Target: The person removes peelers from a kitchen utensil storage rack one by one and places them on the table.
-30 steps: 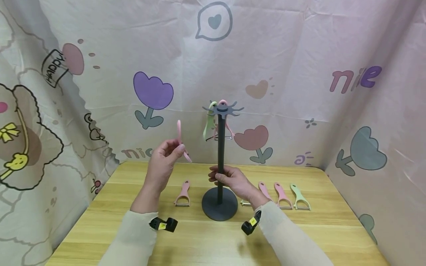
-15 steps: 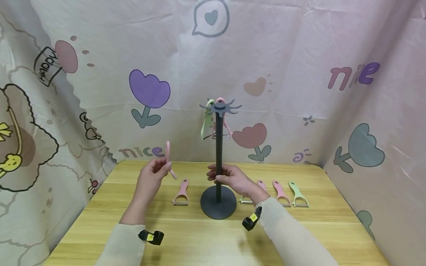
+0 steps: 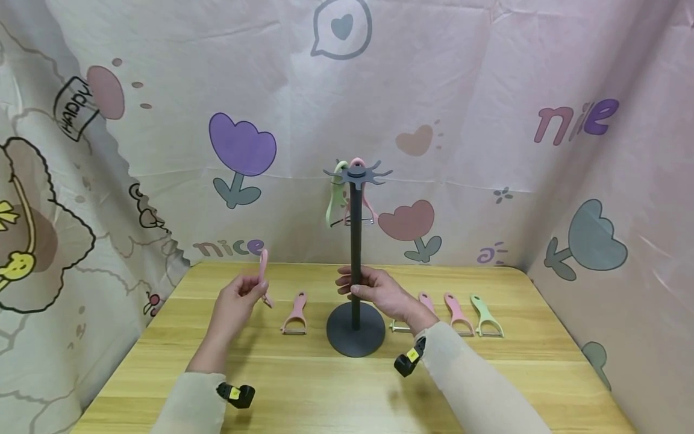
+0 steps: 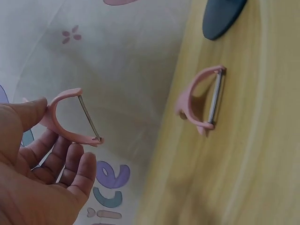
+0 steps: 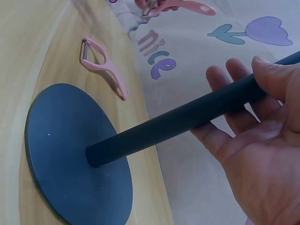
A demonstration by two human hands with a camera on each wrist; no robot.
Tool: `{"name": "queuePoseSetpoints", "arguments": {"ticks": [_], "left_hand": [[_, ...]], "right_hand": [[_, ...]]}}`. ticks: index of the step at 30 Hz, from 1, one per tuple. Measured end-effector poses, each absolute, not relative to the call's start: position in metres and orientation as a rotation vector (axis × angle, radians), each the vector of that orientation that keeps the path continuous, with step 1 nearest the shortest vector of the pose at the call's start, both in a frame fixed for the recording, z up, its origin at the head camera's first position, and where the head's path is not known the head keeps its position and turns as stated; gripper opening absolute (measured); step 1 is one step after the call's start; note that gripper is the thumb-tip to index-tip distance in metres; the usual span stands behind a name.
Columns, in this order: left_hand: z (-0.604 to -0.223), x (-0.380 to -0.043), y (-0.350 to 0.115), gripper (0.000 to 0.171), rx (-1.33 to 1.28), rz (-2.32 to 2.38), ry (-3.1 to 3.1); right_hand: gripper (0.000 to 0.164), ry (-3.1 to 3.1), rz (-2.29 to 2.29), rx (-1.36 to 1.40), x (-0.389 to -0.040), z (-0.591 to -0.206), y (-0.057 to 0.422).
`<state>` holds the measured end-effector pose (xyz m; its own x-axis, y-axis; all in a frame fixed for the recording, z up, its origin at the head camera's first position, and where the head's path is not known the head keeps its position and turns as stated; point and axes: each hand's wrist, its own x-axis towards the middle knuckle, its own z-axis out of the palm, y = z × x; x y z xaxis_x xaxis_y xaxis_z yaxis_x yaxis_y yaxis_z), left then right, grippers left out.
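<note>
My left hand pinches a pink peeler between thumb and fingers, raised above the left of the table; its metal blade faces away from the palm. My right hand grips the dark pole of a utensil stand, thumb in front and fingers behind, a little above the round base. From the hooked top of the stand hang a green peeler and a pink peeler, the latter partly behind the pole. Another pink peeler lies on the table between the left hand and the base.
Right of the stand, a pink peeler and a green peeler lie in a row on the wooden table. More peelers there are partly hidden by the right wrist. A printed cloth hangs behind and at both sides.
My left hand has moved left and down, away from the stand, carrying the pink peeler lower towards the table. The right hand has stayed on the pole; the view has shifted slightly.
</note>
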<state>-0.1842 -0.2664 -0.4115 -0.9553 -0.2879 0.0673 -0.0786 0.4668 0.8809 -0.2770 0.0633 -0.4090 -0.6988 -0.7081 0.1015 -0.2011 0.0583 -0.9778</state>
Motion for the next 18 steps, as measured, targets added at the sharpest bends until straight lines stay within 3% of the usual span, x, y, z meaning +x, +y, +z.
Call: {"name": "queuePoseSetpoints", "arguments": {"ticks": [18], "left_hand": [[-0.432, -0.180, -0.281, 0.057, 0.451, -1.255, -2.692]], "right_hand": [[0.043, 1.930, -1.695, -0.914, -0.275, -0.411, 0.063]]}}
